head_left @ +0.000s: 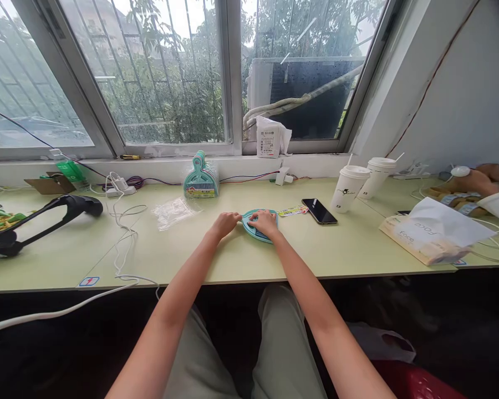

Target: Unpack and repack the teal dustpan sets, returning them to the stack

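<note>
A small teal dustpan (253, 230) lies on the table in front of me, its handle end pointing left. My left hand (227, 224) is closed at that handle end, with the fingertips pinching it. Across the top of the pan, my right hand (266, 221) has its thumb and fingers curled in a grip; it hides much of the pan's inside, where a darker part shows. Just right of the pan is a printed yellow and pink label card (291, 211). Behind, against the wall, stands a stack of similar teal dustpans (200, 180) with labels.
Clear plastic bags (175, 213) lie to the left, near white cables (120, 238) and a black headset frame (62, 213). On the right are a phone (319, 211), two lidded cups (349, 191) and a tissue pack (428, 235). Another person's hand (476, 182) shows far right.
</note>
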`<state>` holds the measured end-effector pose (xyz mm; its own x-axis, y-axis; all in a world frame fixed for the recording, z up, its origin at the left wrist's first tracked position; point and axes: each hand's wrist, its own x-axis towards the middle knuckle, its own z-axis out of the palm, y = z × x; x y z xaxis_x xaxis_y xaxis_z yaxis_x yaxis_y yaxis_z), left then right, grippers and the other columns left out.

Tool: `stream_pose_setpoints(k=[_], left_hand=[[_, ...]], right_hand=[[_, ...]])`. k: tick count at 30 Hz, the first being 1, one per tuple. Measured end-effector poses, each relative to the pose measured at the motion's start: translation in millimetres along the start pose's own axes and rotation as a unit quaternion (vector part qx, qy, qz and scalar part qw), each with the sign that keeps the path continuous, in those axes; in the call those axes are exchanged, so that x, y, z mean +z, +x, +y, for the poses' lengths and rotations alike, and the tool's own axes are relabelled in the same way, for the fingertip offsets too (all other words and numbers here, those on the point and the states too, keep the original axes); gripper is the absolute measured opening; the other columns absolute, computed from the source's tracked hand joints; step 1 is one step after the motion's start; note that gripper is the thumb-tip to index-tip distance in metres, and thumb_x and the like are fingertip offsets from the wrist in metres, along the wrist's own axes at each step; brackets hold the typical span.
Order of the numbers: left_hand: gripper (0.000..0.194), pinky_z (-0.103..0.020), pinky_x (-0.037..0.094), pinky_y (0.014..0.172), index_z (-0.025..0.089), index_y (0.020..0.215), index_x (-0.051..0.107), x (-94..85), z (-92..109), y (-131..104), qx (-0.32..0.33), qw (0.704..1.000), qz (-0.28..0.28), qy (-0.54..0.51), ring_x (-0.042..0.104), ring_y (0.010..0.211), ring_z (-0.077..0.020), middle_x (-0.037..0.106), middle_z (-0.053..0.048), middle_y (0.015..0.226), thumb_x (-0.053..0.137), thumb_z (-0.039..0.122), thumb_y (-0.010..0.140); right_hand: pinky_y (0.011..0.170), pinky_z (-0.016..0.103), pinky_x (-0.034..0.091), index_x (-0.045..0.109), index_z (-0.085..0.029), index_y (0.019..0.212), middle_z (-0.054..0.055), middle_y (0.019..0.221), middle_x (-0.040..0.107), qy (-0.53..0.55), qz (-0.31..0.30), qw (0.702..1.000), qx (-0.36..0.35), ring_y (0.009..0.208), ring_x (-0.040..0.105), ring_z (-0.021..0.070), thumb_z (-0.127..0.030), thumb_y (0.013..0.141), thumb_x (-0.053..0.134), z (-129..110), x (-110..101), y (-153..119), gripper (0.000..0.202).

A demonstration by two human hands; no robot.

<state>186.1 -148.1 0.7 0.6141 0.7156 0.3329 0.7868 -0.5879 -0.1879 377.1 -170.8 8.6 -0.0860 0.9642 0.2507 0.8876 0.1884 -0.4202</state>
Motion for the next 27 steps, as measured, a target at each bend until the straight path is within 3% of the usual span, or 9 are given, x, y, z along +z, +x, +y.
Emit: stream_pose_setpoints(k=[5, 8, 11, 12, 14, 17, 22, 24, 27], left_hand=[[0.037, -0.029, 0.048, 0.075, 0.02, 0.1, 0.068, -0.9, 4.0, -3.1, -0.028, 0.998, 0.008, -0.064, 0.067, 0.088, -0.0189, 0.069, -0.008, 0.098, 0.041, -0.001, 0.083], [0.038, -0.034, 0.046, 0.094, 0.022, 0.116, 0.062, -6.6, 9.1, -1.4, -0.099, 0.971, 0.128, -0.175, 0.059, 0.114, -0.0215, 0.063, -0.01, 0.121, 0.044, 0.006, 0.087], [0.048, -0.039, 0.039, 0.106, 0.023, 0.136, 0.045, -14.8, 18.8, 5.4, -0.208, 0.873, 0.248, -0.364, 0.044, 0.133, -0.0246, 0.049, -0.013, 0.14, 0.053, 0.024, 0.089], [0.049, -0.04, 0.041, 0.104, 0.023, 0.137, 0.044, -16.4, 22.7, 8.0, -0.23, 0.832, 0.229, -0.449, 0.046, 0.131, -0.0254, 0.051, -0.013, 0.138, 0.054, 0.031, 0.09], [0.046, -0.04, 0.048, 0.096, 0.021, 0.129, 0.05, -16.6, 29.5, 12.2, -0.233, 0.747, 0.107, -0.614, 0.058, 0.117, -0.0256, 0.061, -0.012, 0.122, 0.053, 0.043, 0.089], [0.037, -0.038, 0.053, 0.085, 0.017, 0.108, 0.059, -11.2, 32.1, 14.9, -0.196, 0.64, -0.034, -0.742, 0.067, 0.09, -0.0221, 0.068, -0.008, 0.095, 0.058, 0.044, 0.083], [0.019, -0.033, 0.054, 0.07, 0.018, 0.09, 0.057, -4.7, 11.9, 14.7, -0.341, 0.573, 0.064, -0.743, 0.062, 0.07, -0.0171, 0.063, -0.003, 0.075, 0.052, 0.033, 0.079], [0.018, -0.03, 0.053, 0.066, 0.019, 0.09, 0.056, -4.2, 1.1, 14.6, -0.397, 0.557, 0.11, -0.722, 0.061, 0.068, -0.0163, 0.062, -0.002, 0.075, 0.049, 0.034, 0.08], [0.018, -0.026, 0.051, 0.059, 0.021, 0.09, 0.055, -2.9, -12.9, 13.6, -0.447, 0.529, 0.158, -0.704, 0.06, 0.066, -0.0149, 0.06, -0.002, 0.075, 0.051, 0.036, 0.08]], right_hand=[[0.091, 0.036, 0.033, 0.073, -0.027, 0.089, 0.003, 0.11, 0.07, -0.01, 0.005, 1.0, -0.004, 0.114, 0.051, 0.0255, -0.041, 0.079, 0.062, -0.8, 1.3, -0.4, 0.02], [0.091, 0.034, 0.035, 0.071, -0.026, 0.091, 0.003, 0.107, 0.07, 0.014, 0.047, 0.999, 0.017, 0.111, 0.053, 0.0241, -0.041, 0.08, 0.061, -5.2, 0.9, -1.2, 0.021], [0.089, 0.031, 0.039, 0.068, -0.024, 0.099, 0.005, 0.109, 0.069, 0.064, 0.124, 0.989, 0.059, 0.109, 0.054, 0.0229, -0.043, 0.084, 0.056, -8.9, -0.4, 0.3, 0.026], [0.089, 0.03, 0.04, 0.067, -0.023, 0.101, 0.006, 0.111, 0.068, 0.079, 0.149, 0.983, 0.07, 0.11, 0.054, 0.023, -0.043, 0.086, 0.054, -9.4, -0.9, 1.5, 0.028], [0.09, 0.03, 0.04, 0.067, -0.022, 0.102, 0.007, 0.111, 0.068, 0.113, 0.17, 0.976, 0.071, 0.11, 0.054, 0.0232, -0.042, 0.087, 0.053, -8.6, -2.3, 4.8, 0.03], [0.092, 0.03, 0.041, 0.068, -0.02, 0.104, 0.008, 0.112, 0.068, 0.16, 0.148, 0.975, 0.046, 0.106, 0.056, 0.0223, -0.039, 0.091, 0.043, -0.1, -6.9, 9.7, 0.034], [0.106, 0.047, 0.03, 0.057, -0.015, 0.129, 0.017, 0.142, 0.049, 0.055, 0.212, 0.952, 0.214, 0.133, 0.037, 0.0307, -0.024, 0.092, 0.036, 31.6, -12.6, 10.4, 0.044], [0.108, 0.058, 0.022, 0.053, -0.013, 0.135, 0.019, 0.149, 0.04, 0.006, 0.145, 0.955, 0.26, 0.141, 0.026, 0.035, -0.023, 0.09, 0.041, 40.6, -9.2, 9.5, 0.047], [0.111, 0.063, 0.013, 0.059, -0.022, 0.128, 0.013, 0.145, 0.048, 0.008, 0.009, 0.987, 0.161, 0.137, 0.036, 0.0297, -0.019, 0.09, 0.04, 40.9, -1.5, 9.6, 0.043]])
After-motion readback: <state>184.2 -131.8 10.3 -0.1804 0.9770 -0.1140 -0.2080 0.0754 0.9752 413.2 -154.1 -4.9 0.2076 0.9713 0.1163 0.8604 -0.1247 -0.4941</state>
